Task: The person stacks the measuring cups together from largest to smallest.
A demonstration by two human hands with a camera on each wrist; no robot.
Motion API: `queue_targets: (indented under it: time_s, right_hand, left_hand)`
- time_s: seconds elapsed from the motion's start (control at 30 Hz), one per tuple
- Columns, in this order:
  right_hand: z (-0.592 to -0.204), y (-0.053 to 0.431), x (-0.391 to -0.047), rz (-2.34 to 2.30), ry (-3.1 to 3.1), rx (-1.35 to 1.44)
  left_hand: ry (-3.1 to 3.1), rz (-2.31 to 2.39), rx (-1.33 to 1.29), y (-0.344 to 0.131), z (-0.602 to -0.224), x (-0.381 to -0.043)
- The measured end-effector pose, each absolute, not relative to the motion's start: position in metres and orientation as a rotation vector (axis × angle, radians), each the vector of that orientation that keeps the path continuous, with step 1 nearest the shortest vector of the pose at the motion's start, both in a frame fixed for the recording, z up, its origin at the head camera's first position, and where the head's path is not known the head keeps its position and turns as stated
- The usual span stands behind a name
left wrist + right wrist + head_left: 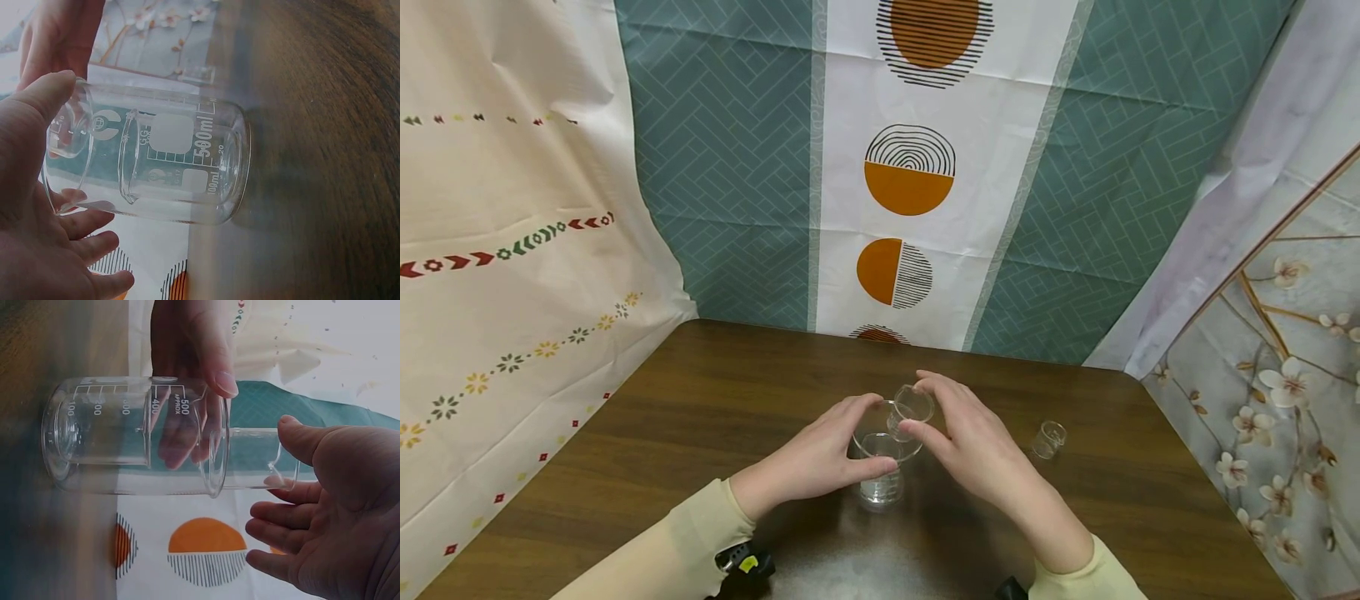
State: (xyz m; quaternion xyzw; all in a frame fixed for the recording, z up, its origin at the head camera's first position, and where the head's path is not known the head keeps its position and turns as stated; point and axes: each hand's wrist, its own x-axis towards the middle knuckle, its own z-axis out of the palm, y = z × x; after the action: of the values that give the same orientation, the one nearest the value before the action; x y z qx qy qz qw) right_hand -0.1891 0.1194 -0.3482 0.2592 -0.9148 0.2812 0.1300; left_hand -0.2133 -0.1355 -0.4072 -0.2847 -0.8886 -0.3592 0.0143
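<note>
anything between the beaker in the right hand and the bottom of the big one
Yes: a 100 ml beaker stands on the inside bottom of the 500 ml beaker, below the small beaker the right hand holds.

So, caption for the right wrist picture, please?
Left hand grips a large beaker; right hand holds a small beaker partly inside it.

Big beaker [170, 134]: clear, white print. Inner beaker [195, 181]: same. Table [752, 400]: dark brown woodgrain. Back cloth [730, 167]: teal, pale herringbone lines; white centre strip [850, 217], orange circles, black lines. Left cloth [512, 292]: cream, red/green/yellow motifs. Right cloth [1262, 392]: pale grey, white blossoms. Sleeves [662, 537]: pale yellow.
</note>
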Motion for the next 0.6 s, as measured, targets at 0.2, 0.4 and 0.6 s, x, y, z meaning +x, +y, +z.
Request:
queue_targets:
  time_s: [0.2,0.4,0.6]
  right_hand:
    - [-0.3497,0.1168,-0.1893,0.827,-2.679,0.752]
    - [-0.3518,0.1156,-0.1895,0.822,-2.69,0.761]
    - [-0.3547,0.114,-0.1912,0.806,-2.701,0.763]
  left_hand:
    - [-2.766,-1.116,-0.885,-0.1353,-0.4072,-0.2131]
    - [-2.773,-1.108,-0.885,-0.1355,-0.4076,-0.2129]
    - [-2.78,-1.105,-0.882,-0.1355,-0.4079,-0.2132]
